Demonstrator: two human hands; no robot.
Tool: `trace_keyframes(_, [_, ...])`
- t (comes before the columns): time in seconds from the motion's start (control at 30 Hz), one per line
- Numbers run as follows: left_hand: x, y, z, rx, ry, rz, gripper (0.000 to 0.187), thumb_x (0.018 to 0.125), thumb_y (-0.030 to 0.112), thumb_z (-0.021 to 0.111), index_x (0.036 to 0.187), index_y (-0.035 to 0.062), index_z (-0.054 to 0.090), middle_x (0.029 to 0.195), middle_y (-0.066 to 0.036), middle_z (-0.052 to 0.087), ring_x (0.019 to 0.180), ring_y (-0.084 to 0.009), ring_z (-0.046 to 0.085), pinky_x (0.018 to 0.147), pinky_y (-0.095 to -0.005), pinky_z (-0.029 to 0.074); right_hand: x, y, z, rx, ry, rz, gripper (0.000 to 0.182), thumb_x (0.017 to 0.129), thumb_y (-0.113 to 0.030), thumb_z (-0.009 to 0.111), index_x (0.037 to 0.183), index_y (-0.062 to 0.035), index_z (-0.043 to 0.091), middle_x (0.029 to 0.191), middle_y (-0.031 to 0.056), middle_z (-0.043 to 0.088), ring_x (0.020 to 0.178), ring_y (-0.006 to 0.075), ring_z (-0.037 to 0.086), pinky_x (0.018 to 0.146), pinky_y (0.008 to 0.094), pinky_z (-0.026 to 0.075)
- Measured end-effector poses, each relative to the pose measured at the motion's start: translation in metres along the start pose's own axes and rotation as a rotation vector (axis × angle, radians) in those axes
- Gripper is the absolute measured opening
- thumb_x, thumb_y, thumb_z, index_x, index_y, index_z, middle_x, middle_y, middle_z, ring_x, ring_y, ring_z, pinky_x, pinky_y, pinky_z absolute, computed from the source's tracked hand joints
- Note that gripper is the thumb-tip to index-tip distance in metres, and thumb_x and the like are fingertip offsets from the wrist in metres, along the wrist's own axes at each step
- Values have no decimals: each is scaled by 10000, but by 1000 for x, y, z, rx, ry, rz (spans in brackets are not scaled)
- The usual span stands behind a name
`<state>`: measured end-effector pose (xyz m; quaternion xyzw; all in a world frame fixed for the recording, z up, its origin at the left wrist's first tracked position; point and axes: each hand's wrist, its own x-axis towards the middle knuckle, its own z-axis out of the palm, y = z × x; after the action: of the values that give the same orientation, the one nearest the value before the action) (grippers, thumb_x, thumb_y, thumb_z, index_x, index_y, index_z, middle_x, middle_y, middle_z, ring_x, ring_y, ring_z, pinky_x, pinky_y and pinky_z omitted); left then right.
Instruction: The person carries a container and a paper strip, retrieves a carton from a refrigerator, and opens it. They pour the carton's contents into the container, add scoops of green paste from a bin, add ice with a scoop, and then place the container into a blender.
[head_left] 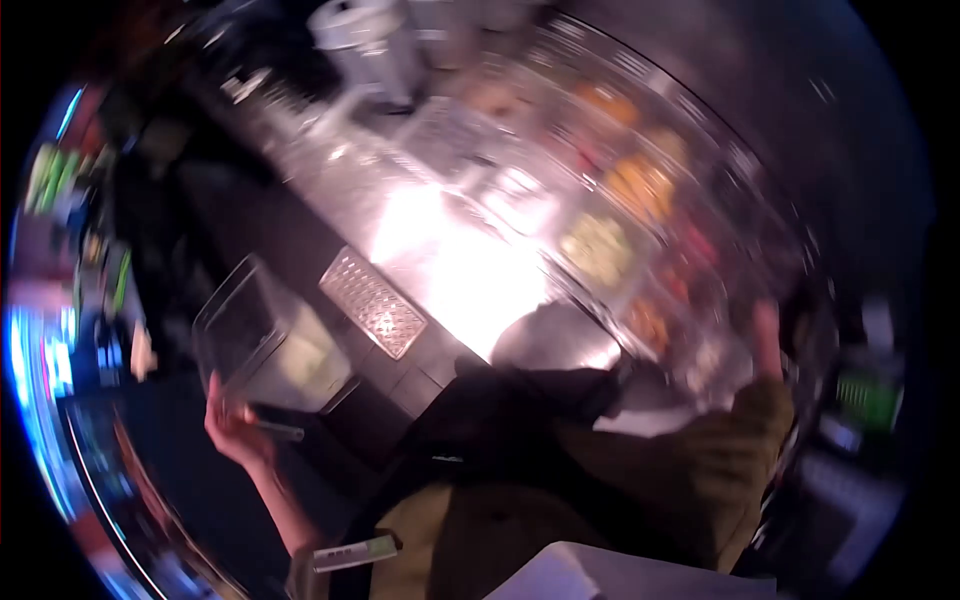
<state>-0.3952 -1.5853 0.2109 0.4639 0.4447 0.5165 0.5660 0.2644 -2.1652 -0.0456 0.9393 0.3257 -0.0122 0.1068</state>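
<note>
My left hand is closed at the lower corner of a clear rectangular plastic container, which tilts over the dark counter edge. A pale, whitish-green food lies at the container's right end. Just beside my left fingers shows a short, light-coloured bar. On the right, my right hand reaches out by the outer side of the ingredient containers; motion smears its fingers. Closest to it are containers with orange-red food and pale food.
A perforated metal grater lies between the held container and the brightly lit steel counter. Containers with yellow-orange food and pale chopped food line the right side. A round grey pan-like shape sits near my body. White canisters stand at the back.
</note>
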Motion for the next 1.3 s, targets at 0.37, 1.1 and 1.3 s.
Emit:
trace_keyframes(0.37, [114,-6,-65,-104,141,1,521,733,187,433,1175,-86,398,854,-74,545,483,-88,450,437,-187,378,112,-360,-305,743,475,-153,249,811,-84,521,1040,11,542,963,123,588,858,201,569,745,281,444])
trace_keyframes(1.1, [743,29,-226,-75,388,63,493,672,125,440,1115,-89,470,827,-112,588,529,-123,500,448,-194,390,522,-1338,-447,1180,-522,-983,289,777,-239,585,945,-4,587,780,71,617,699,135,578,642,252,459])
trace_keyframes(1.3, [934,18,-279,-147,461,191,540,656,177,387,1120,-87,466,733,-109,584,472,-114,458,433,-197,365,715,-1623,-510,1240,-572,-841,283,756,-298,605,887,-47,601,679,26,582,573,78,534,502,238,432])
